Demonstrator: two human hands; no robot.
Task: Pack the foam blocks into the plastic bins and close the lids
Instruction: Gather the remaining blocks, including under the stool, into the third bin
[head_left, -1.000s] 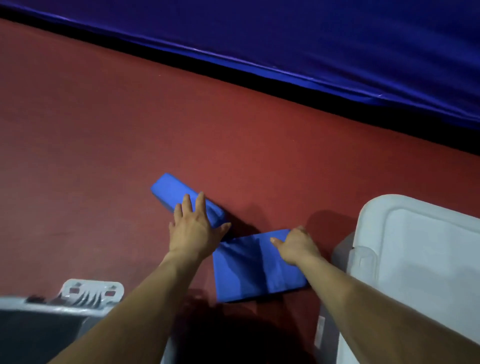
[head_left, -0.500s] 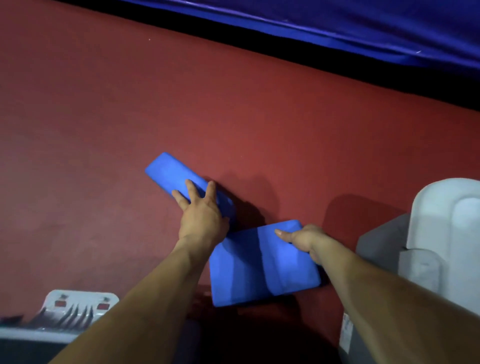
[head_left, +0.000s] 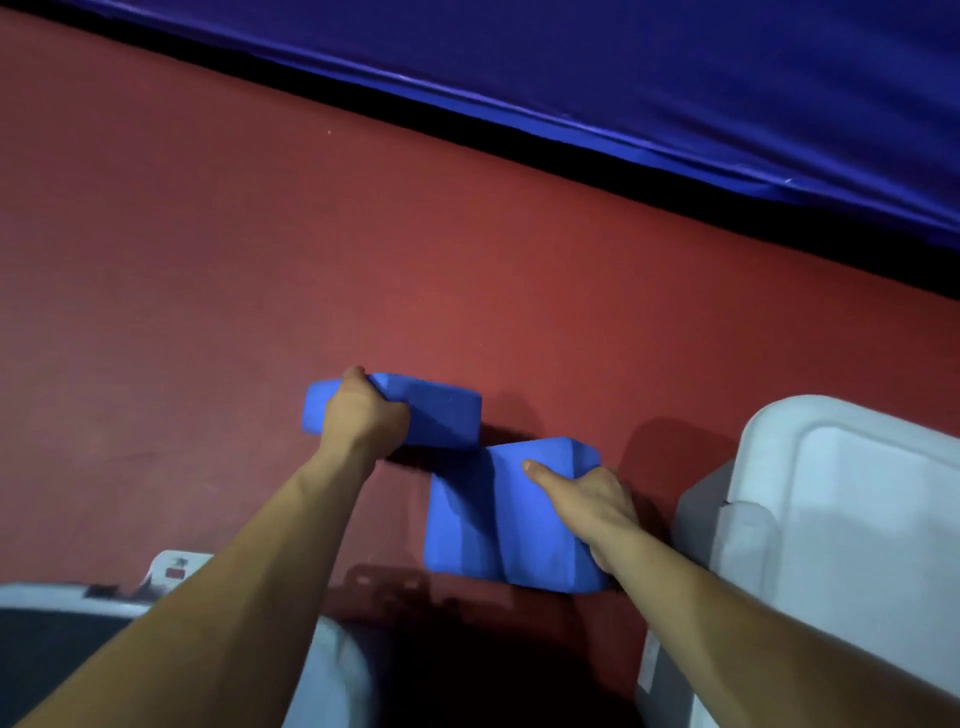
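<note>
Red floor (head_left: 260, 286); left hand (head_left: 363, 415) curls round narrow foam block (head_left: 441, 415); at four o'clock right hand (head_left: 592, 499) pinches wide foam block (head_left: 478, 525), fingers hidden.

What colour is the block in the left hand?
The block is blue, best in the head view.

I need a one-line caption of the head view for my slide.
Left hand grips the far foam block; right hand grips the near foam block.

It looks like a gym or exercise studio: a wide red floor (head_left: 260, 249) fills the view. A shiny blue cover (head_left: 675, 67) runs along the floor's far edge. On the floor's near part, foam blocks (head_left: 447, 415) sit between grey plastic bins (head_left: 841, 519).
</note>
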